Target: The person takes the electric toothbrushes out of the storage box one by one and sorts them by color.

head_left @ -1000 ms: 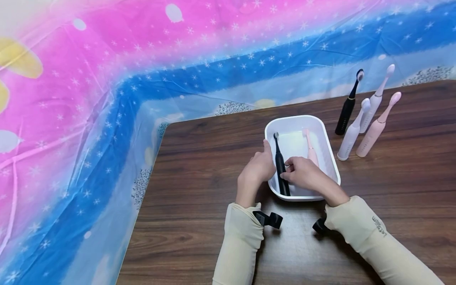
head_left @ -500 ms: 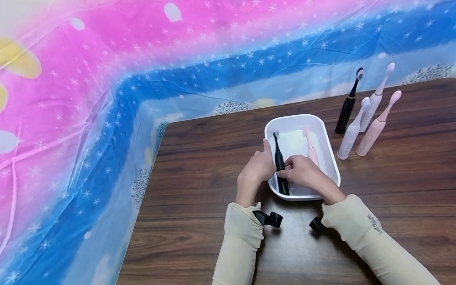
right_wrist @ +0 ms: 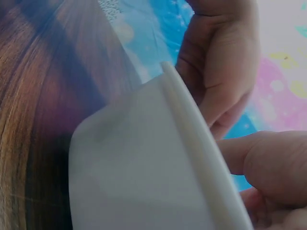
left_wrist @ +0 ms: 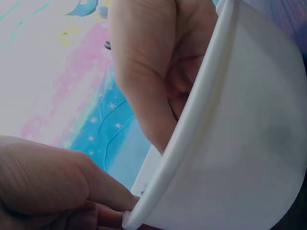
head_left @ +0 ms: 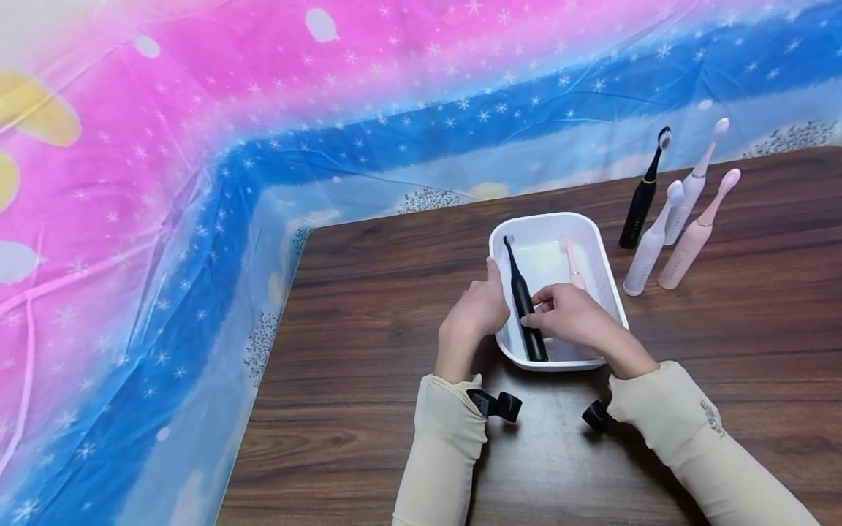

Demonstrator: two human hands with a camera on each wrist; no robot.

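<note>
My left hand [head_left: 476,307] grips the left rim of a white rectangular basin [head_left: 615,292]; in the left wrist view its thumb and fingers pinch the rim. Inside the basin, a black electric toothbrush [head_left: 521,294] lies along the left side, its head toward the far end. My right hand [head_left: 569,314] reaches over the near right rim and pinches the handle between thumb and fingers. To its right in the basin is a pink electric toothbrush [head_left: 571,263], its lower part hidden by the right hand. In both wrist views the basin wall hides the toothbrushes and some fingertips.
Right of the basin several electric toothbrushes stand upright: a black one [head_left: 638,212], a white one [head_left: 646,256], another pale one [head_left: 687,201] and a pink one [head_left: 687,252]. They are on the brown wooden table [head_left: 355,329]. A patterned cloth [head_left: 368,95] hangs behind.
The black toothbrush in the basin has turned slightly: its handle end is farther right, its head a little farther up and left. My right hand has shifted right with it; the left stays put.
</note>
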